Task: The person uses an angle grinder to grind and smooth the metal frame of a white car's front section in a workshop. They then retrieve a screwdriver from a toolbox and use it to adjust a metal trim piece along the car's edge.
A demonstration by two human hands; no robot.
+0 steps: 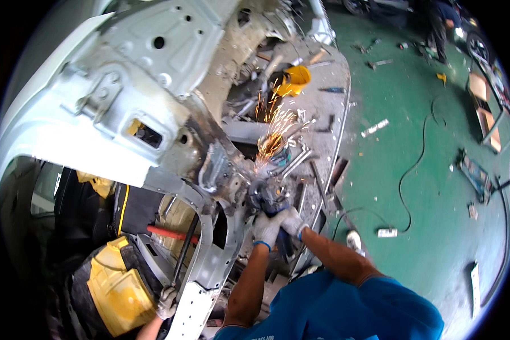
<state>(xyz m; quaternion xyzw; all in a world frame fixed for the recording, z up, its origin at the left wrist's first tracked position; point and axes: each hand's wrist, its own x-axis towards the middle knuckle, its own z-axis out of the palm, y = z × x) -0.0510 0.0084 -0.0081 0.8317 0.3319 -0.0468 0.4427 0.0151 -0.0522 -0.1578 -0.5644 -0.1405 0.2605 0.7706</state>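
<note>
Left hand (266, 226) and right hand (292, 221), fabric-gloved, around dark, rounded grinder (268, 196)

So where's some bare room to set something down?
The green floor is mostly bare between the black cable and the teal jack-like tool. The grey platform has a small gap between the yellow tub and the blue tool. It's crowded by the grinder, with metal tools close and sparks flying.

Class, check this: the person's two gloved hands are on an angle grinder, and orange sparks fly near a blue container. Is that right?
Not quite: the head view shows the container is yellow, not blue. The gloved left hand and right hand are on the angle grinder, and orange sparks fly nearby.
</note>
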